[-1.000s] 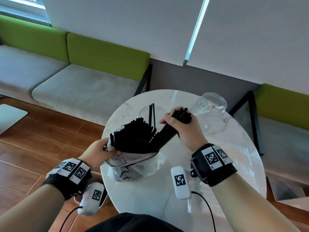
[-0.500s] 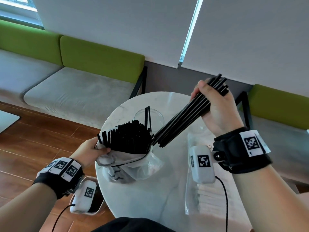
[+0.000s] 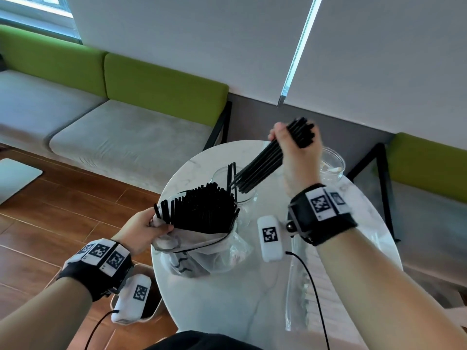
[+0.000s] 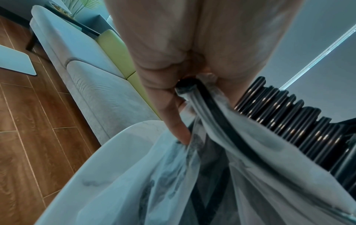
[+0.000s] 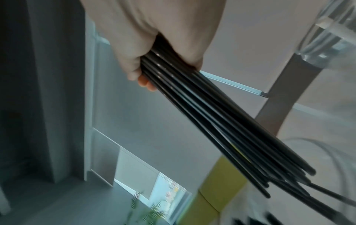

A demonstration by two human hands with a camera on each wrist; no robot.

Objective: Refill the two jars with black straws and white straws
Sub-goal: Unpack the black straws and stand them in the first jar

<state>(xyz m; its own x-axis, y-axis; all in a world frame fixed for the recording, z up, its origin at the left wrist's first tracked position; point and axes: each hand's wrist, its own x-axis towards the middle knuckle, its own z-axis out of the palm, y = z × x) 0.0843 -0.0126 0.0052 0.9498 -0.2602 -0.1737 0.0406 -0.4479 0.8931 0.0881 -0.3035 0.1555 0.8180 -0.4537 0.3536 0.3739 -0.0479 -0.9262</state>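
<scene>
I note bare forearms, each with a black wrist strap (image 3: 322, 215) bearing white square-coded tags. A white camera pod (image 3: 270, 238), likewise tagged, hangs below each wrist, trailing a black cable (image 3: 312, 291).

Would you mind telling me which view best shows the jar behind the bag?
The head view: the jar stands whole behind the bag. The right wrist view catches only a blurred rim; the left wrist view hides it.

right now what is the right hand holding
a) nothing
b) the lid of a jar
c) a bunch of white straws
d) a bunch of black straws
d: the right hand grips a bunch of black straws, their lower ends pointing down toward the near glass jar, while the left hand holds the bag.
</scene>
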